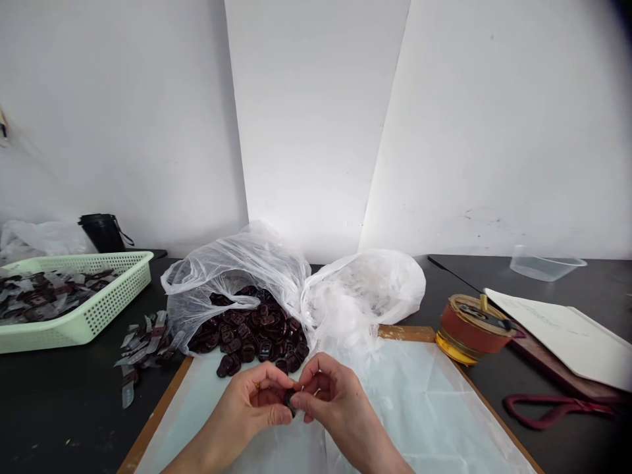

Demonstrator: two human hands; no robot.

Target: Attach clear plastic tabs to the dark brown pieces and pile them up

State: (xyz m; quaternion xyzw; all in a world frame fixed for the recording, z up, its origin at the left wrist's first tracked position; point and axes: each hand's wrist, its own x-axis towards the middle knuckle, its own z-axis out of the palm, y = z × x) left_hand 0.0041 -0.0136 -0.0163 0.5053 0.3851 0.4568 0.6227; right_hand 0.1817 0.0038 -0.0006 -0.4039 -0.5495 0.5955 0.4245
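We're pinching a dark piece with the fingertips of our left hand and right hand, with the open bag right there handy.

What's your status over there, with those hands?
Left hand, right hand together pinching small dark piece. Open white plastic bag of dark maroon pieces just ahead.

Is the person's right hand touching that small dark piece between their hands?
Touching. The head view shows the right hand with its fingertips pressed against the dark piece.
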